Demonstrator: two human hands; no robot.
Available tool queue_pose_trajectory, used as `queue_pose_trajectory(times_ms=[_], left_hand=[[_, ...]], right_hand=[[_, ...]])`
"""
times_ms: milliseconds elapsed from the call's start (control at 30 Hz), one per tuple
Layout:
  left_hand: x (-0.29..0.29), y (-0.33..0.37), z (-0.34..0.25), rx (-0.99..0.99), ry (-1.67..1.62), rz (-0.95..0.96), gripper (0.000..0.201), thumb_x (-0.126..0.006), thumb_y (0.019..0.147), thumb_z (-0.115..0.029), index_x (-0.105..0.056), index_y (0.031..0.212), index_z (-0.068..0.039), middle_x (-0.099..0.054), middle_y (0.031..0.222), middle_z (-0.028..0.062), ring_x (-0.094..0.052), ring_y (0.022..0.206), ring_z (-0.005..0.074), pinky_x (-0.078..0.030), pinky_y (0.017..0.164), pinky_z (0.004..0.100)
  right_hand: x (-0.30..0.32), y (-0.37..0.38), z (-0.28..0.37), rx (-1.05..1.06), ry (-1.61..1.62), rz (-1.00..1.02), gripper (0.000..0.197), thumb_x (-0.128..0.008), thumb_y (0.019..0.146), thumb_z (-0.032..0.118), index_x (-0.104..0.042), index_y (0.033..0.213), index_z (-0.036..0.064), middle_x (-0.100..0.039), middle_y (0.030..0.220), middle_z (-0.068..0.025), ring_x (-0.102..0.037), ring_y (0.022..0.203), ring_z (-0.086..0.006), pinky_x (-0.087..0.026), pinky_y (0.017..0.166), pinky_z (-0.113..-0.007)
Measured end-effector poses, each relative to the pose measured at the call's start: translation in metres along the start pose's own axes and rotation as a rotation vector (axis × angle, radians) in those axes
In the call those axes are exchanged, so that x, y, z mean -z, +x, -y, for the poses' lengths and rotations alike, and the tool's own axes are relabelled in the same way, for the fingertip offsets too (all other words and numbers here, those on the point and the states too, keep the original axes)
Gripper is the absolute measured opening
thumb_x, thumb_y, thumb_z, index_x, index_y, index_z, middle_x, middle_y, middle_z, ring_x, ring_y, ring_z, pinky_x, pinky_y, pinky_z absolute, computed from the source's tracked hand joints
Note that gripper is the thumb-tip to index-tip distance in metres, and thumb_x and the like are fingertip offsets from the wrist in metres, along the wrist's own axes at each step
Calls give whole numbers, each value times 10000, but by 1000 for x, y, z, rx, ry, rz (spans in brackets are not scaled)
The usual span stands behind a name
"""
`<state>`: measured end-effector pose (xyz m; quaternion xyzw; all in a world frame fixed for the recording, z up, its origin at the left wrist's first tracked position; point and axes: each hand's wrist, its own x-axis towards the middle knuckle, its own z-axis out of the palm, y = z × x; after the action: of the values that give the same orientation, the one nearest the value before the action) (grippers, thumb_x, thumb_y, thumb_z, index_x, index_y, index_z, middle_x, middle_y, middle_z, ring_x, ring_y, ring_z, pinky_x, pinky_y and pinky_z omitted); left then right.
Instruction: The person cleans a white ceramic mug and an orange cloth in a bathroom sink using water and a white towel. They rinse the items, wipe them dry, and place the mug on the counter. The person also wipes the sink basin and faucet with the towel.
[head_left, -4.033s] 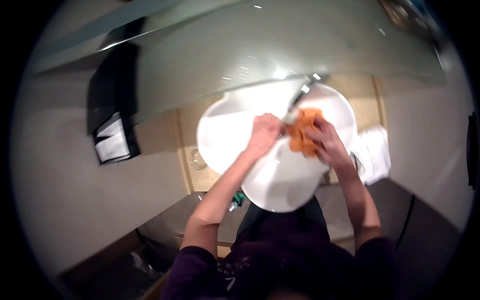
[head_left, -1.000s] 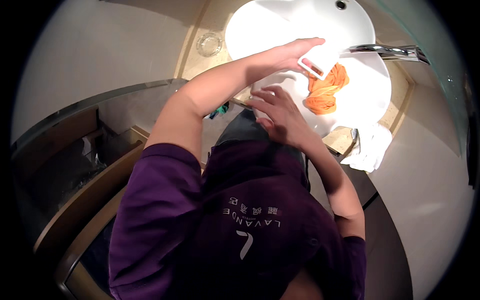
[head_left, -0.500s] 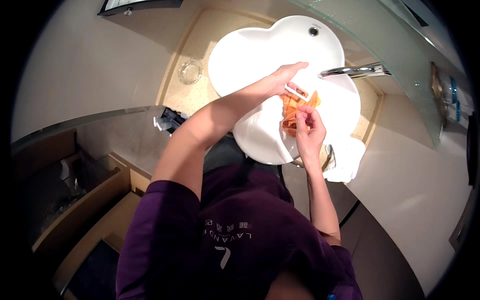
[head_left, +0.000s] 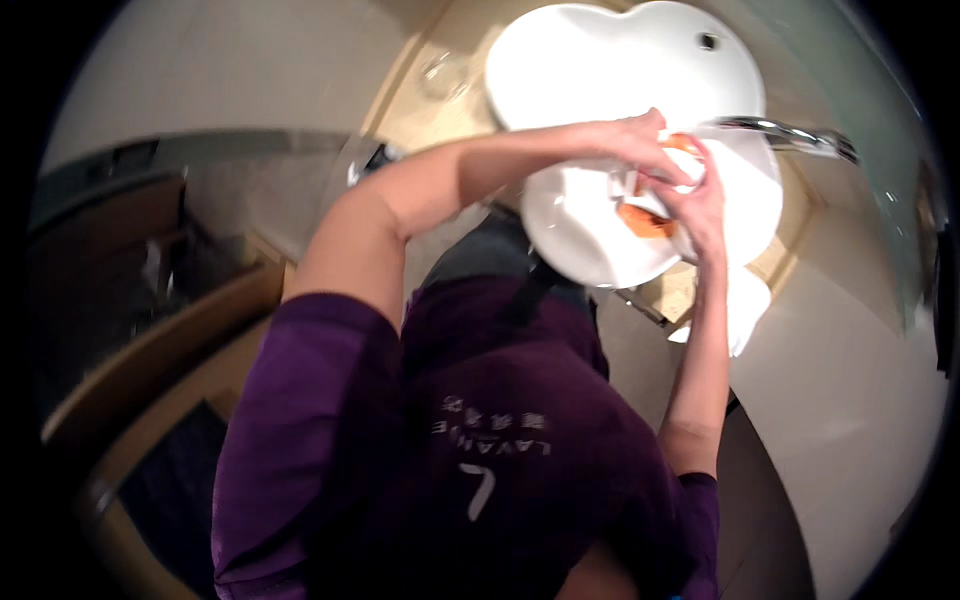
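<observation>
white holder [head_left: 686,167] and orange cloth [head_left: 647,221] gripped over basin [head_left: 570,70] by both hands' fingers [head_left: 703,175]

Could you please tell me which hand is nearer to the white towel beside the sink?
Right. In the picture, the right hand is up and slightly left of the white towel; the left hand lies farther up and left.

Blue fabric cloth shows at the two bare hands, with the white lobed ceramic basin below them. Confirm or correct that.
The colour is wrong: the head view shows an orange fabric cloth, not blue, at the bare left hand and bare right hand, with the white lobed ceramic basin below them.
</observation>
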<state>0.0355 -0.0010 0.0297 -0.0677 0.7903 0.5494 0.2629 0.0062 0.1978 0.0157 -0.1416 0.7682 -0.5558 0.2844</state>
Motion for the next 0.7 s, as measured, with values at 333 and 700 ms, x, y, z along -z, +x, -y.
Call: queue_pose_trajectory(times_ms=[333,700], left_hand=[[58,-204,46,-42,16,-506,141,-647,879,-65,-600,1006,-28,-606,885,64,-590,812,144,-513,752,321],[-128,-304,172,436,-111,-713,700,-733,933,-319,-426,1495,-36,-523,1404,228,-539,1291,348,-452,1095,429]], right_hand=[[16,-28,-20,10,-119,-372,713,-925,756,119,-585,1381,72,-617,1276,-113,-609,1115,-196,-521,965,-329],[-7,7,-40,187,-347,-254,753,-913,754,144,-516,1379,8,-547,1355,-147,-506,1291,-276,-379,1141,-408]])
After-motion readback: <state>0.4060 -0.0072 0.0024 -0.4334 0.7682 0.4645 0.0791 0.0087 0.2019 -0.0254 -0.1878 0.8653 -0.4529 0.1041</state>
